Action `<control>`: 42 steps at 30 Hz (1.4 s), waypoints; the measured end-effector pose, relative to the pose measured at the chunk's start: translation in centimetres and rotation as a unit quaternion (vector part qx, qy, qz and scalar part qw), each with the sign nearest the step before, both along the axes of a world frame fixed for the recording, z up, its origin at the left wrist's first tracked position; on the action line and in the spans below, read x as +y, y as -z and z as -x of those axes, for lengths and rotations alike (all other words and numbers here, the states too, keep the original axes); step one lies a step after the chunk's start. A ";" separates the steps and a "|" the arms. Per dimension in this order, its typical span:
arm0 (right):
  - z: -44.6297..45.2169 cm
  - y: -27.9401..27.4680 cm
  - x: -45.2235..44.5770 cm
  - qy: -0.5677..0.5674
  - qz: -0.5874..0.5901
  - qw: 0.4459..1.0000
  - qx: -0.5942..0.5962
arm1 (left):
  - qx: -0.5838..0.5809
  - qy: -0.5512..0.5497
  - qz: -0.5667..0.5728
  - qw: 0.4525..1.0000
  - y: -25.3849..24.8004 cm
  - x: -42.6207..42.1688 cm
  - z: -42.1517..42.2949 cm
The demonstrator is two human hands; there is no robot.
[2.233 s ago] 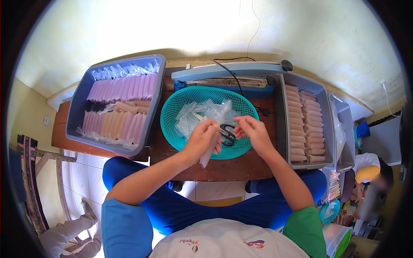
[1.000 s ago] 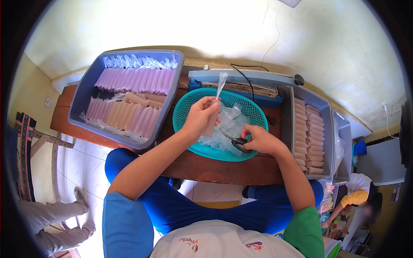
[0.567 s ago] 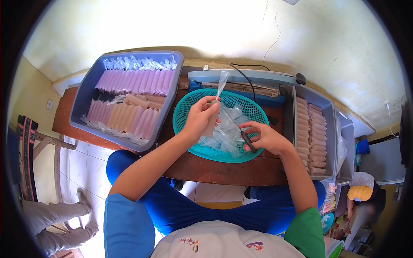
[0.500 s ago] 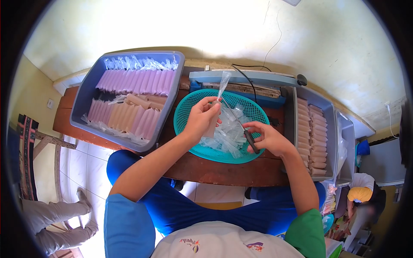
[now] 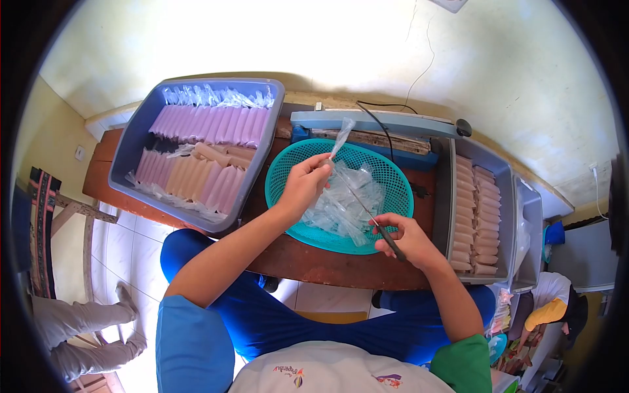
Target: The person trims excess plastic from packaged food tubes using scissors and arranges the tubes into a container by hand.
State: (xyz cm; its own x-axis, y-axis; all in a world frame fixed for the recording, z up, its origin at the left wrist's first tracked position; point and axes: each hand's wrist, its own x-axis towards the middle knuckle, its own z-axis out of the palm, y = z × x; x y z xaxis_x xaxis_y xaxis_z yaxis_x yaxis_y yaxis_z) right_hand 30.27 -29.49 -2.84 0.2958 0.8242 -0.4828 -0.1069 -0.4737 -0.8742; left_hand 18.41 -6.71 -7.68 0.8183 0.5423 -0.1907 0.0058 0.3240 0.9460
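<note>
My left hand is closed around a filled plastic tube, whose clear twisted end sticks up above my fingers; its filled part is mostly hidden by the hand. In my right hand is a thin knife, held by its dark handle. The blade slants up and left, its tip close to my left fingers at the neck of the tube; I cannot tell whether it touches. Both hands are over a teal mesh basket, which holds a heap of clear plastic scraps.
A grey-blue tub with rows of purple and tan filled tubes stands left. On the right are a grey tub of pale brown tubes and another container. Behind the basket lies a long blue sealer-like device with a cable. Other people are at both sides.
My right hand has moved slightly down and right with the knife. The tube's filled part, visible below my left hand before, is now mostly hidden. The view has shifted slightly.
</note>
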 end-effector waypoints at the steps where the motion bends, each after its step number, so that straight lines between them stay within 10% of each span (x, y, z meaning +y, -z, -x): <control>1: 0.2 -0.1 0.1 0.010 -0.004 1.000 -0.003 | -0.001 0.002 -0.001 1.000 0.2 -0.2 -0.1; 42: 0.5 1.4 0.4 0.081 -0.043 0.994 0.067 | 0.041 0.131 -0.314 0.939 -2.0 -1.7 1.0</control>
